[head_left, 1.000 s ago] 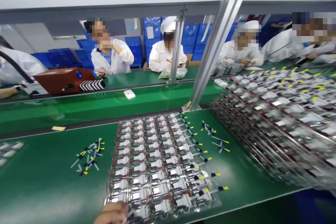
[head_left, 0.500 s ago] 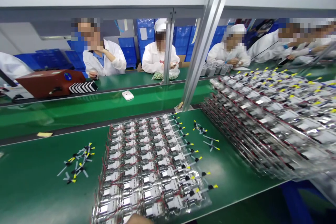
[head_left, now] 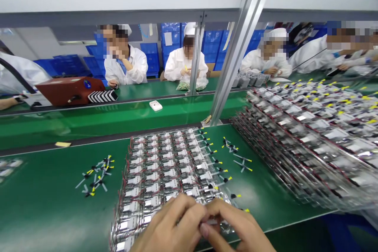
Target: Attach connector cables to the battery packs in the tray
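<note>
Both your hands have come in over the near end of the battery array, where only part of one hand showed before. Your left hand [head_left: 168, 224] and right hand [head_left: 233, 224] curl toward each other, with your fingertips [head_left: 201, 230] closed over a pale strip [head_left: 211, 222]. You cannot tell from this view whether they are gripping it.

The flat foil battery packs [head_left: 174, 169] lie in tight rows on the green bench mat [head_left: 53, 208], running from your hands toward the far side. They are glossy and silver with white labels, and thin red wires and yellow-tipped black leads stick out along their right side. Loose wire leads [head_left: 96, 175] lie in a small tangle to the left, and a smaller tangle [head_left: 238, 153] lies to the right. Beyond that, a larger tilted mass of packs [head_left: 307, 141] fills the right side.

Across the far belt, a white plastic device [head_left: 155, 105] sits near a reddish-brown box [head_left: 69, 91]. A clear bag of green pieces [head_left: 190, 85] rests in front of a co-worker [head_left: 186, 63] in a white coat, and blue plastic crates [head_left: 152, 53] stand stacked behind
</note>
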`<move>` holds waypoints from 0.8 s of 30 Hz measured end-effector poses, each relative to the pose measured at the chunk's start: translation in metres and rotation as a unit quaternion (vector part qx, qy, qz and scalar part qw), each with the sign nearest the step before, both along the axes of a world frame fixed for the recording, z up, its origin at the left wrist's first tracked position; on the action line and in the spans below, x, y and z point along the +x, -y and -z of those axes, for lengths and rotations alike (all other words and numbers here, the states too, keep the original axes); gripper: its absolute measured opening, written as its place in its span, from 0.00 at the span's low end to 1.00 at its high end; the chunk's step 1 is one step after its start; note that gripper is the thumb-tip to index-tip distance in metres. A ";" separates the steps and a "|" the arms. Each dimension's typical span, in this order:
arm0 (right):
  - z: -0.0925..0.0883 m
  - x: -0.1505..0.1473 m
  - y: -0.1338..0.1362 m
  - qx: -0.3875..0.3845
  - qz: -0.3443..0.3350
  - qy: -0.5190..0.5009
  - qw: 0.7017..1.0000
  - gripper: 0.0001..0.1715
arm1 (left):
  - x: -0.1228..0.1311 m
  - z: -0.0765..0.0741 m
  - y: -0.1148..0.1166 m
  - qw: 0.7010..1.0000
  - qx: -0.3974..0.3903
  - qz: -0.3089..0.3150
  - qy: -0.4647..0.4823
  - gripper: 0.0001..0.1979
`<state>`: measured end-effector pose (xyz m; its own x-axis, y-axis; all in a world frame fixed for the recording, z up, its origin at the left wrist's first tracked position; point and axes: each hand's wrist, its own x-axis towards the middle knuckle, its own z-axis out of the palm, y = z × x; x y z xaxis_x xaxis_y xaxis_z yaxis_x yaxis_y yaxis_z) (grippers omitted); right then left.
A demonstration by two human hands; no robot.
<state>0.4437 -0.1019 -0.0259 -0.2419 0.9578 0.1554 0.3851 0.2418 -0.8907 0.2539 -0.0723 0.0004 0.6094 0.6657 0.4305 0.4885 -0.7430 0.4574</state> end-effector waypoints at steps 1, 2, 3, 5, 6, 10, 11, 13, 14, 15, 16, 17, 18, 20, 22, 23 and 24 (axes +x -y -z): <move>-0.002 0.002 -0.002 -0.009 0.015 -0.005 1.000 0.06 | -0.001 -0.004 -0.011 0.999 -0.033 0.033 0.005 0.09; -0.004 0.004 -0.004 -0.021 0.035 -0.018 0.999 0.07 | 0.000 -0.007 -0.021 0.996 -0.075 0.053 0.015 0.10; -0.005 0.005 -0.006 -0.036 0.061 -0.038 0.997 0.09 | 0.000 -0.010 -0.031 0.990 -0.123 0.057 0.028 0.13; -0.006 0.007 -0.007 -0.065 0.122 -0.089 0.986 0.12 | 0.003 -0.013 -0.046 0.973 -0.220 0.041 0.050 0.14; -0.005 0.006 -0.008 -0.075 0.146 -0.110 0.980 0.13 | 0.006 -0.014 -0.051 0.963 -0.262 0.033 0.058 0.11; 0.002 0.002 -0.006 -0.086 0.142 -0.104 0.981 0.23 | 0.015 -0.015 -0.054 0.927 -0.364 0.029 0.092 0.01; 0.003 0.000 -0.005 -0.086 0.128 -0.090 0.984 0.26 | 0.017 -0.015 -0.052 0.921 -0.373 0.032 0.103 0.01; 0.003 0.000 -0.006 -0.087 0.108 -0.066 0.988 0.26 | 0.019 -0.017 -0.051 0.917 -0.378 0.047 0.114 0.02; 0.002 0.001 -0.007 -0.089 0.102 -0.055 0.989 0.23 | 0.018 -0.017 -0.053 0.922 -0.367 0.051 0.115 0.03; 0.001 0.002 -0.008 -0.094 0.100 -0.044 0.990 0.21 | 0.016 -0.016 -0.057 0.932 -0.343 0.049 0.108 0.05; 0.000 0.005 -0.010 -0.100 0.106 -0.033 0.989 0.19 | 0.013 -0.014 -0.063 0.947 -0.304 0.044 0.091 0.06; -0.002 0.007 -0.011 -0.105 0.116 -0.024 0.987 0.18 | 0.010 -0.010 -0.070 0.965 -0.254 0.038 0.060 0.07; -0.002 0.010 -0.013 -0.108 0.126 -0.015 0.986 0.18 | 0.006 -0.005 -0.078 0.979 -0.201 0.038 0.017 0.09; -0.003 0.016 -0.016 -0.102 0.153 -0.007 0.983 0.19 | 0.000 0.009 -0.093 0.988 -0.115 0.064 -0.087 0.12; -0.001 0.020 -0.017 -0.091 0.178 -0.020 0.980 0.19 | -0.004 0.025 -0.104 0.978 -0.072 0.107 -0.167 0.12; 0.000 0.022 -0.017 -0.087 0.188 -0.037 0.977 0.19 | -0.005 0.032 -0.107 0.973 -0.062 0.124 -0.187 0.12; 0.001 0.024 -0.017 -0.087 0.196 -0.060 0.975 0.20 | -0.006 0.037 -0.109 0.969 -0.055 0.136 -0.197 0.11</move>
<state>0.4673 -0.0844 -0.0272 0.1573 0.9875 -0.0122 0.3078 -0.0608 -0.9495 0.2484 0.0366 -0.0371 0.8715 0.4863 0.0630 0.4349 -0.8259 0.3589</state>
